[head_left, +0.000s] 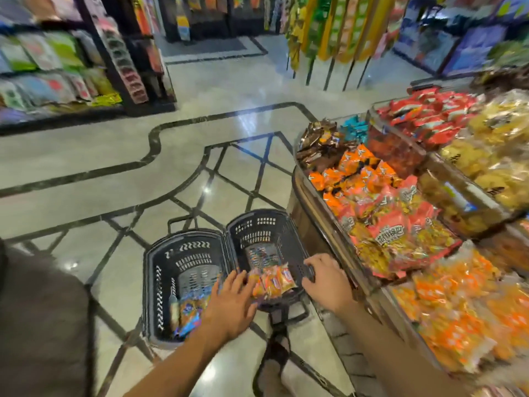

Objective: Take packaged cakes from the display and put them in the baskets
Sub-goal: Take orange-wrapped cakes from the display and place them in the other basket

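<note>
Two black plastic baskets stand side by side on the floor, the left basket (160, 282) and the right basket (257, 224). A bunch of orange packaged cakes (272, 282) sits over the near rim of the right basket. My left hand (232, 305) reaches in from the left with spread, fairly straight fingers touching those packets. My right hand (326, 282) hovers at the right basket's right wall, its fingers loosely bent downward with nothing visible in them. Some colourful packets (189, 313) lie in the left basket. More orange cakes (352, 173) fill the display bin (320, 213) on the right.
The display island on the right holds brown, teal, red, pink and yellow packets in separate bins. Snack shelves (57, 70) line the far left and a hanging rack (337, 30) stands at the back. A sandalled foot (274, 359) is just behind the baskets. Part of a dark object shows at lower left.
</note>
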A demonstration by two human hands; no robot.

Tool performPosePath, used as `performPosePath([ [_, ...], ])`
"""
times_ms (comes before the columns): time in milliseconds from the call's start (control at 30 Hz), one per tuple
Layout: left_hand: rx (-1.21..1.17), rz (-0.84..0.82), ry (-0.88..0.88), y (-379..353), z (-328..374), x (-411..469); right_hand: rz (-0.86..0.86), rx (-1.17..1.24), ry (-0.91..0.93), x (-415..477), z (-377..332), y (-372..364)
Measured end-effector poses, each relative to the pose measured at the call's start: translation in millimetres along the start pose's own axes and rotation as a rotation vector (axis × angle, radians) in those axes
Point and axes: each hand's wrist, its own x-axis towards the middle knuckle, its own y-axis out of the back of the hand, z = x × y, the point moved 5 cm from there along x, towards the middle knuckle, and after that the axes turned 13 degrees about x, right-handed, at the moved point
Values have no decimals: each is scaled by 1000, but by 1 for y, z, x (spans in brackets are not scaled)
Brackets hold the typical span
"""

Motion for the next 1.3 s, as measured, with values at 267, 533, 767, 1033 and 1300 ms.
performPosePath([
  [267,-31,-142,67,-59,-37,69,-194,26,-83,108,28,-97],
  [533,-103,-139,76,-152,-54,158,-376,81,-201,196,86,-225],
  [767,-112,-11,128,-280,-71,255,-421,197,-322,255,143,-362],
  [1033,-159,152,160,-355,-77,320,-328,231,-448,311,206,-482],
  [1300,-118,195,147,-365,-77,324,-270,163,-373,333,219,-539],
])
